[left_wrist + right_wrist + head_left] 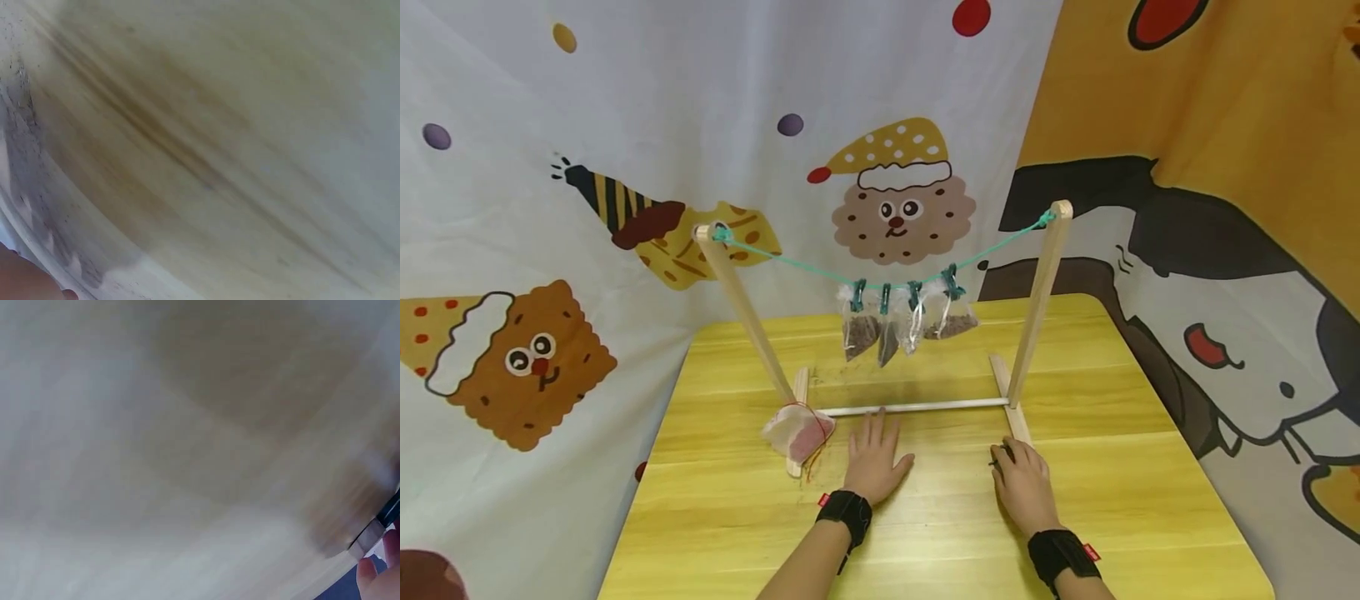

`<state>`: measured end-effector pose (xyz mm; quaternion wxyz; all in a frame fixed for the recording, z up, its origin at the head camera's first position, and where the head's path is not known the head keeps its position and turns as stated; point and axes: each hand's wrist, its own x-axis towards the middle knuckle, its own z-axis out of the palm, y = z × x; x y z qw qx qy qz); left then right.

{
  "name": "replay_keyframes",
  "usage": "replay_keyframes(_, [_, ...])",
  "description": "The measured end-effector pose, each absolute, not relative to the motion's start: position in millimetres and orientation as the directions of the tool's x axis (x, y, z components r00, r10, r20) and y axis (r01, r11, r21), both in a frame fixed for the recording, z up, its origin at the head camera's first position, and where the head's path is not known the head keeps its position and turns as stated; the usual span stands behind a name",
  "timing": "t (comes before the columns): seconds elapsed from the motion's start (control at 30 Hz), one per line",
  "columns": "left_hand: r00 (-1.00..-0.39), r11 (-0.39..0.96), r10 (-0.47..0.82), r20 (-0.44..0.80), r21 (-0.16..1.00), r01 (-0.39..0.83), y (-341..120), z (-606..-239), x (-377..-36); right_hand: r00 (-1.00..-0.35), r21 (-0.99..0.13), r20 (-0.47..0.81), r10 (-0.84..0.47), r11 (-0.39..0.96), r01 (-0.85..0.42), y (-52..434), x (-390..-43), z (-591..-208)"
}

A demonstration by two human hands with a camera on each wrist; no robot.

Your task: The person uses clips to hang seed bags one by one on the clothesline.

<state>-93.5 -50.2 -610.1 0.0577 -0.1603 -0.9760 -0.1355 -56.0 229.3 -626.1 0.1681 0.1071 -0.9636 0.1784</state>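
The left hand (872, 460) lies flat on the yellow table (925, 533), palm down, fingers straight and spread, holding nothing. Just to its left sits a small pouch (797, 432) of clear film with pinkish contents, propped against the left foot of the wooden rack (910, 407); the hand and the pouch are near but apart. The rack's lower crossbar runs just beyond the fingertips.

The right hand (1019, 485) rests on the table with its fingers curled around a small dark item (1002, 457), possibly a clip; the head view is too small and the right wrist view too blurred to confirm. It lies beside the rack's right foot.

Above and beyond both hands, four bags (904, 323) hang from green clips on a green cord (790, 263) strung between the posts.
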Motion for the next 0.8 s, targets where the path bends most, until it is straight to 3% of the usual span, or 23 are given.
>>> replay_keyframes(0.33, [-0.913,0.905,0.373,0.165,0.151,0.398,-31.4,-622.2,-79.7,-0.892,-0.273,0.407,-0.197,0.906,-0.325,234.8,-51.1,-626.5])
replay_keyframes(0.6, [-0.888,0.883,0.438,0.140,0.119,0.455,-10.9,-624.9,-62.2,-0.930,-0.324,0.339,-0.139,0.911,-0.254,229.0,-55.7,-619.9])
replay_keyframes(0.7, [-0.867,0.859,0.479,0.138,0.131,0.495,-2.4,-621.0,-55.9,-0.952,-0.375,0.294,-0.086,0.905,-0.198,225.5,-55.5,-616.6])
replay_keyframes(0.8, [-0.856,0.840,0.495,0.147,0.171,0.515,5.3,-614.7,-50.7,-0.979,-0.525,0.205,-0.011,0.843,-0.119,217.3,-55.5,-609.1])
